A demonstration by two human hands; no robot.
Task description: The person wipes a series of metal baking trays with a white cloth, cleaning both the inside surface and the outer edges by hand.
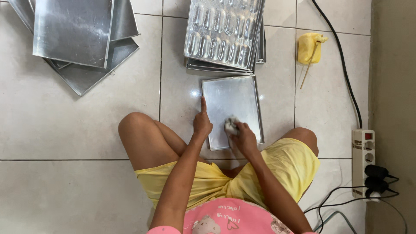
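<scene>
A flat rectangular metal baking tray point(232, 97) lies on the tiled floor between my knees. My left hand point(202, 122) rests on the tray's left edge, with the index finger stretched along the rim. My right hand point(244, 138) presses a small whitish wad of cloth or paper point(231, 125) onto the tray's lower middle. I sit on the floor in yellow shorts with my legs spread.
A stack of metal trays topped by a moulded one point(223, 32) lies just beyond. More flat trays point(78, 37) are piled at top left. A yellow tub with a stick point(309, 48) sits at top right. A power strip point(363, 158) and cables run along the right.
</scene>
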